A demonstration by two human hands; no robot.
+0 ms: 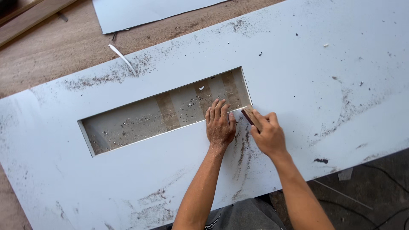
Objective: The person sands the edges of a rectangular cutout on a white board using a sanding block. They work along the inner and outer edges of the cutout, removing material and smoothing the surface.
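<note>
— What have you got nearest to you?

— My grey trousers point(245, 215) at the bottom edge, then my two forearms reaching out over the big pale sheet point(306, 81) that lies flat across the bench.

— And the hands themselves?

— My left hand point(220, 123) lies flat, palm down, fingers stretched and close together, holding nothing. Its fingertips reach just over the near edge of the long rectangular cutout point(164, 111), close to the cutout's right end. My right hand point(267, 134) is just beside it, curled shut around a small wooden block point(248, 114). The block's dark tip sits at the near right corner of the cutout, touching the sheet there, I think; my fingers cover most of it, so I can't say for sure how it meets the edge.

— What's around them?

— Dark dusty smears on the sheet below and between my hands. Inside the cutout, small pale shavings scattered over a lower surface with brownish bands.

— Farther off?

— A thin white curled strip point(123, 58) lies at the sheet's far edge, over to the left. Beyond it is the brown wooden bench top point(51, 47), and another pale sheet point(140, 12) rests at the top of the view.
</note>
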